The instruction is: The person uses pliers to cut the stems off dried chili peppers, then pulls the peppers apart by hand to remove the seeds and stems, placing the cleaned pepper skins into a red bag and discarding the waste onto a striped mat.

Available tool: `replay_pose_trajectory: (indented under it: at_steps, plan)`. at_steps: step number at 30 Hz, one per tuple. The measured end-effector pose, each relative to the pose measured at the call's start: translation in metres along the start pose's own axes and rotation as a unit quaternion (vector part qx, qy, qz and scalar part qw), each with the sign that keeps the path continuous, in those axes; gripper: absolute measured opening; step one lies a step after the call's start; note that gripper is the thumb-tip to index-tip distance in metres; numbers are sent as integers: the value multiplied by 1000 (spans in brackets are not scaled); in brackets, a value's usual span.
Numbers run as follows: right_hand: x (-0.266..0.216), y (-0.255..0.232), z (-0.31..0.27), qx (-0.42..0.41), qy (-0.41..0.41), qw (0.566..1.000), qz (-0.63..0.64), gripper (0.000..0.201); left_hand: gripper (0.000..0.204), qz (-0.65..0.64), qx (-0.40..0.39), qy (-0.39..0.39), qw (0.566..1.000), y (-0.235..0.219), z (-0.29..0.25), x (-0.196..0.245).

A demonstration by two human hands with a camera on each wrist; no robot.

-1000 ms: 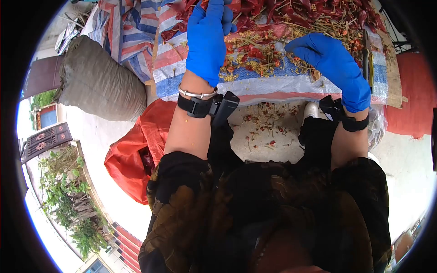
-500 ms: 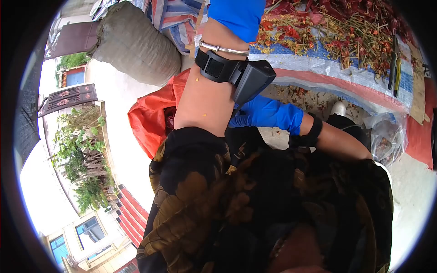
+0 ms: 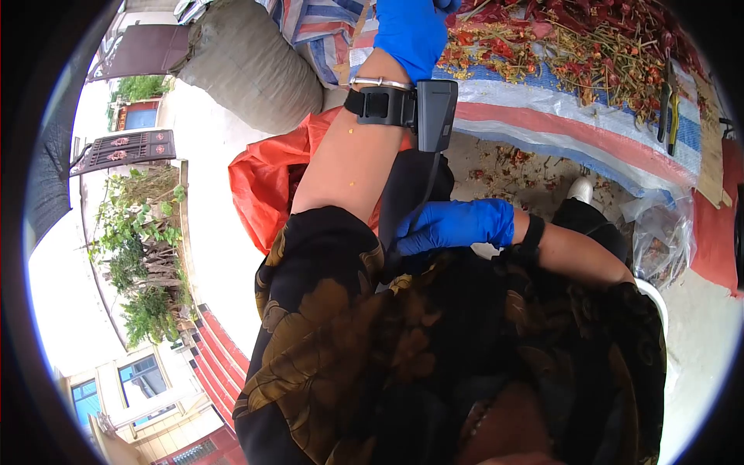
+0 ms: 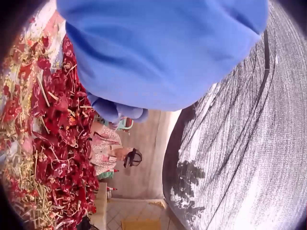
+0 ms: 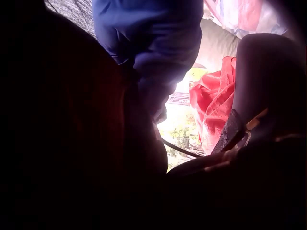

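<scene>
Chillies (image 4: 57,167) are lying in a broad red heap along the far side of the striped sheet (image 3: 542,128), which is covering most of the table (image 3: 711,178), and from the left hand (image 3: 407,35) they are spreading away to the right. That blue-gloved hand is reaching out over the left part of the sheet, palm hidden, and is clearly the nearer of the two to the heap. The heap's long axis is running left to right, roughly across the line of the outstretched left forearm, while single pods and pale stems (image 3: 573,74) are pointing every way, the stems gathering mostly on the near side. The left grip is hiding behind the back of its glove in the left wrist view; a few fingers are showing beside the red pods, but whether they are touching or holding any, I cannot tell. The right hand (image 3: 461,223) is staying out of reach of the pods, near the body and on the near side of the table edge, its fingers pointing left among dark clothing (image 3: 333,333); shadow is covering its grip, so I cannot tell whether it is open, closed or holding something.
</scene>
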State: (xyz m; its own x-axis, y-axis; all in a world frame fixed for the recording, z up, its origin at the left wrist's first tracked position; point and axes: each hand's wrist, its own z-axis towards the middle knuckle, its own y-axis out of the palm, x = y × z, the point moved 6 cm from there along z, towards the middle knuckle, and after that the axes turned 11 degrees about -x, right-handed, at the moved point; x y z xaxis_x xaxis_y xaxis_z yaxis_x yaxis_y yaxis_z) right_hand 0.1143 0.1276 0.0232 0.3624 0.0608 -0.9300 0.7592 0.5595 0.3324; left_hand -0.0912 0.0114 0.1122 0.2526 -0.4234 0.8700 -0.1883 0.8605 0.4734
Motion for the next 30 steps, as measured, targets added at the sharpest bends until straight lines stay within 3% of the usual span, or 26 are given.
replay_pose_trajectory:
  at_steps: [2, 3, 5, 8, 11, 13, 14, 16, 19, 20, 21, 23, 24, 25, 26, 27, 28, 30]
  plan:
    - [2, -7, -8, 14, -11, 1000, -14, 33, 16, -6, 2, 12, 1000, -23, 4, -13]
    - [13, -8, -9, 16, 7, 999, -30, 32, 15, 0, 64, -10, 998, -35, 3, -20]
    - [28, -16, -12, 23, 34, 998, -49, 32, 15, -56, 41, -10, 998, -62, 8, -40]
    - [38, -23, -16, 45, -4, 999, -2, 33, 14, -110, 44, -40, 992, -78, 1, -69]
    - [48, -42, -23, 71, 72, 995, -18, 36, 13, -141, 24, -36, 989, -79, -3, -87]
    - [66, -53, -28, 50, 154, 977, -138, 36, 13, -139, 30, -42, 989, -81, -4, -96]
    - [59, -59, -32, 56, 161, 976, -135, 36, 13, -129, 33, -45, 990, -78, -6, -97]
    - [38, -68, -54, -24, 375, 884, -277, 29, 15, -117, 14, -49, 992, -75, -8, -102]
    - [-24, -83, -93, 92, 368, 861, -339, 29, 23, 5, -42, -18, 999, -61, -6, -100]
    - [-38, -90, -113, 212, 267, 858, -385, 31, 23, 46, -50, -21, 997, -56, -7, -97]
    - [-65, -99, -131, 296, 217, 842, -397, 28, 23, 70, -58, -36, 995, -51, -10, -95]
    - [-115, -113, -188, 528, 133, 724, -424, 16, 23, 108, -73, -63, 989, -46, -17, -96]
    - [-134, -112, -222, 628, 134, 627, -441, 15, 24, 125, -79, -73, 986, -44, -19, -99]
    - [-148, -106, -255, 694, 162, 490, -502, 17, 24, 112, -96, -68, 987, -42, -21, -100]
    - [-151, -102, -287, 734, 201, 369, -533, 18, 29, 146, -110, -91, 979, -42, -23, -103]
    - [-153, -96, -311, 753, 256, 293, -531, 20, 34, 183, -119, -114, 969, -41, -25, -105]
    - [-149, -95, -331, 754, 256, 286, -533, 20, 34, 181, -124, -110, 969, -39, -27, -104]
    - [-135, -93, -365, 749, 326, 168, -552, 22, 47, 113, -151, -120, 975, -36, -31, -104]
